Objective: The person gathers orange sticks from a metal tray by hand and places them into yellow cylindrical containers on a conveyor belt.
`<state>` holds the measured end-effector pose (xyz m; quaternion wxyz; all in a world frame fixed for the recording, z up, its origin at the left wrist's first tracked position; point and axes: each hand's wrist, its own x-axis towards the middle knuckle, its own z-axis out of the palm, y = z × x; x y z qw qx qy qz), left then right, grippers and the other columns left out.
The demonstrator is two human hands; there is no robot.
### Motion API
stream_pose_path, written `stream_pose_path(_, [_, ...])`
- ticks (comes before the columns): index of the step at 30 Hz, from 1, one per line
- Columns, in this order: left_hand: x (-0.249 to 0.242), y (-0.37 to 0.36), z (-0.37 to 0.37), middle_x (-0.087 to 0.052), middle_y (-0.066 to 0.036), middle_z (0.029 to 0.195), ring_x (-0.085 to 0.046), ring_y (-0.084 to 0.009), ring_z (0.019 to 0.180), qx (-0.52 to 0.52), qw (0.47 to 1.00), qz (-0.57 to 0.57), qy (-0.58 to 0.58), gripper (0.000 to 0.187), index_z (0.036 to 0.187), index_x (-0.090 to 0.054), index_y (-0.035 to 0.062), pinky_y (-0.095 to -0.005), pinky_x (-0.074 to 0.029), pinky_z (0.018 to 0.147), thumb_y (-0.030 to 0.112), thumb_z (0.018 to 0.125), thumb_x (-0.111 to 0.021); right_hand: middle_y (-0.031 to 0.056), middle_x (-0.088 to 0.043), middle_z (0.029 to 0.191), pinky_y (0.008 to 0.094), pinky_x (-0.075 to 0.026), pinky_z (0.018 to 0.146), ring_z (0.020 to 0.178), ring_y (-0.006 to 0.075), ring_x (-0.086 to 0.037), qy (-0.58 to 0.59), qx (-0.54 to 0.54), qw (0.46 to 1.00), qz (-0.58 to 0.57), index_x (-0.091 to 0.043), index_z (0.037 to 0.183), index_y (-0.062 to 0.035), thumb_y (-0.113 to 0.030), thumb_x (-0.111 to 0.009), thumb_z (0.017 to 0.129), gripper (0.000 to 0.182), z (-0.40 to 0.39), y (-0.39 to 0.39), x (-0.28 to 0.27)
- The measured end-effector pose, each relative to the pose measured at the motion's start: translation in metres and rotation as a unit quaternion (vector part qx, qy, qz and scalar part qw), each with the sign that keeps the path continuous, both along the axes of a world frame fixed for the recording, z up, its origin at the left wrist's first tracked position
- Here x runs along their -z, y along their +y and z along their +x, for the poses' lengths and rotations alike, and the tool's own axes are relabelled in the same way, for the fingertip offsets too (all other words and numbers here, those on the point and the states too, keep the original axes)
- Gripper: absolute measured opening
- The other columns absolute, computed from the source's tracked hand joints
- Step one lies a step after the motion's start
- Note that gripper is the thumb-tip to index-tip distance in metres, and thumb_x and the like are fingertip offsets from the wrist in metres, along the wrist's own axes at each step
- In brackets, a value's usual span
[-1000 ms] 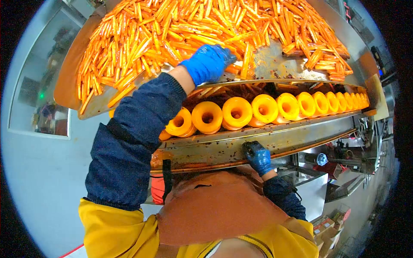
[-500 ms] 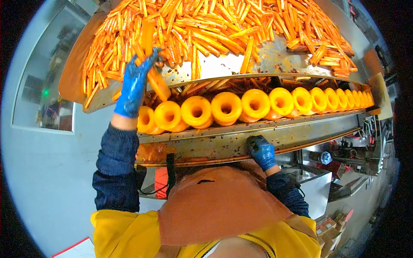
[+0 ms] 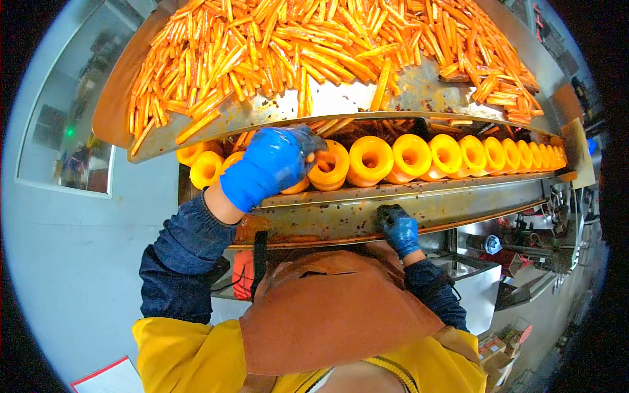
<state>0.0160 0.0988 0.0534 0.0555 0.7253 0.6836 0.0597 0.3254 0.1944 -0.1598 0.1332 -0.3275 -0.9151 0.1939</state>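
My left hand (image 3: 272,160), in a blue glove, is over the row of yellow funnel-mouthed cups (image 3: 371,161). Its fingers are curled beside one cup's rim; whatever they hold, if anything, is hidden. Beyond the cups, glossy orange strips (image 3: 327,49) lie heaped on a metal tray (image 3: 419,85). My right hand (image 3: 398,230), in a blue glove with dark-stained fingers, rests closed at the near edge of the metal trough (image 3: 314,219). I cannot make out what is inside its fingers.
Dark crumbs and orange scraps are scattered along the trough and tray. A loose strip (image 3: 198,126) lies near the tray's front edge. Behind the cups is a dark channel with more strips. A wall with a window (image 3: 69,118) stands left; machinery and boxes (image 3: 495,347) are right.
My left hand has moved right and nearer me, from the strip heap with orange strips in it to over the cups. The cup row has shifted along. My right hand has stayed put.
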Motion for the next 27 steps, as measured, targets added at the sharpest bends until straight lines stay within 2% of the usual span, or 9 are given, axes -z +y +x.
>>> stream_pose_path(4, [0.010, -0.008, -0.015, -0.063, -0.014, 0.113, -0.063, -0.0294, 0.100, -0.170, 0.960, 0.019, -0.223, 0.032, 0.115, -0.064, 0.0130, -0.0333, -0.050, 0.084, 0.025, 0.085, -0.063, 0.0095, -0.064, 0.091, 0.0416, -0.051, 0.065, 0.077, 0.0312, -0.063, -0.007, 0.001, 1.000, -0.013, -0.067, 0.095, -0.0168, -0.025, -0.060, 0.082, 0.017, -0.001, -0.001, -0.002])
stream_pose_path(6, [0.022, -0.014, -0.019, -0.066, -0.003, 0.096, -0.062, -0.0152, 0.088, -0.179, 0.838, 0.132, -0.498, 0.035, 0.116, -0.061, 0.0031, -0.0305, -0.050, 0.073, 0.025, 0.089, -0.059, 0.0095, -0.064, 0.091, 0.0417, -0.051, 0.065, 0.077, 0.0313, -0.063, -0.009, -0.001, 1.000, -0.013, -0.067, 0.095, -0.0169, -0.025, -0.060, 0.082, 0.017, -0.002, -0.002, 0.000])
stream_pose_path(8, [0.018, -0.029, -0.015, -0.063, 0.001, 0.102, -0.058, -0.0117, 0.096, -0.191, 0.850, 0.073, -0.485, 0.037, 0.123, -0.057, 0.0055, -0.0292, -0.050, 0.077, 0.024, 0.092, -0.056, 0.0094, -0.064, 0.089, 0.0418, -0.050, 0.063, 0.077, 0.0307, -0.062, 0.020, -0.022, 0.999, -0.020, -0.067, 0.095, -0.0169, -0.026, -0.060, 0.082, 0.017, -0.001, 0.000, 0.005])
stream_pose_path(10, [0.038, -0.031, -0.017, -0.059, -0.003, 0.115, -0.056, -0.0128, 0.104, -0.261, 0.699, 0.037, -0.664, 0.037, 0.128, -0.053, 0.0086, -0.0295, -0.051, 0.079, 0.023, 0.094, -0.052, 0.0093, -0.064, 0.089, 0.0417, -0.050, 0.063, 0.078, 0.0303, -0.062, 0.007, -0.013, 1.000, -0.019, -0.066, 0.094, -0.0167, -0.026, -0.060, 0.082, 0.017, 0.000, 0.000, 0.006])
stream_pose_path(16, [0.022, -0.048, -0.012, -0.049, -0.006, 0.133, -0.053, -0.0167, 0.113, -0.209, 0.738, 0.117, -0.631, 0.034, 0.127, -0.054, 0.0103, -0.0315, -0.051, 0.084, 0.023, 0.095, -0.050, 0.0110, -0.065, 0.091, 0.0407, -0.051, 0.066, 0.080, 0.0307, -0.063, -0.006, 0.004, 0.999, -0.034, -0.067, 0.095, -0.0150, -0.023, -0.062, 0.079, 0.019, -0.005, -0.001, -0.006])
stream_pose_path(18, [0.029, -0.055, -0.029, -0.054, -0.005, 0.126, -0.057, -0.0137, 0.105, -0.245, 0.814, 0.087, -0.519, 0.033, 0.124, -0.057, 0.0090, -0.0297, -0.050, 0.081, 0.023, 0.095, -0.051, 0.0129, -0.066, 0.094, 0.0392, -0.052, 0.070, 0.081, 0.0317, -0.063, -0.027, 0.014, 0.998, -0.047, -0.068, 0.098, -0.0137, -0.019, -0.065, 0.075, 0.024, -0.007, -0.001, -0.010])
stream_pose_path(19, [0.011, -0.052, -0.018, -0.061, -0.004, 0.113, -0.059, -0.0105, 0.096, -0.298, 0.725, 0.056, -0.619, 0.033, 0.121, -0.058, 0.0066, -0.0244, -0.049, 0.078, 0.020, 0.091, -0.057, 0.0128, -0.066, 0.094, 0.0392, -0.052, 0.070, 0.081, 0.0320, -0.063, -0.012, 0.003, 0.999, -0.048, -0.068, 0.098, -0.0137, -0.019, -0.065, 0.076, 0.023, -0.006, -0.001, -0.011])
stream_pose_path(24, [0.030, -0.057, -0.050, -0.063, -0.004, 0.107, -0.058, -0.0121, 0.094, -0.244, 0.788, -0.021, -0.565, 0.039, 0.121, -0.057, 0.0045, -0.0266, -0.049, 0.077, 0.022, 0.087, -0.064, 0.0093, -0.065, 0.090, 0.0409, -0.052, 0.065, 0.081, 0.0296, -0.063, 0.025, -0.003, 0.999, -0.032, -0.066, 0.095, -0.0159, -0.022, -0.060, 0.081, 0.016, -0.003, -0.001, 0.002])
stream_pose_path(27, [0.025, -0.066, -0.118, -0.065, -0.010, 0.107, -0.063, -0.0253, 0.093, -0.301, 0.926, 0.160, -0.162, 0.038, 0.114, -0.061, 0.0062, -0.0353, -0.051, 0.077, 0.022, 0.080, -0.067, 0.0096, -0.064, 0.092, 0.0410, -0.052, 0.066, 0.080, 0.0303, -0.063, 0.013, 0.000, 0.999, -0.049, -0.065, 0.096, -0.0161, -0.021, -0.061, 0.080, 0.017, -0.003, -0.001, 0.001])
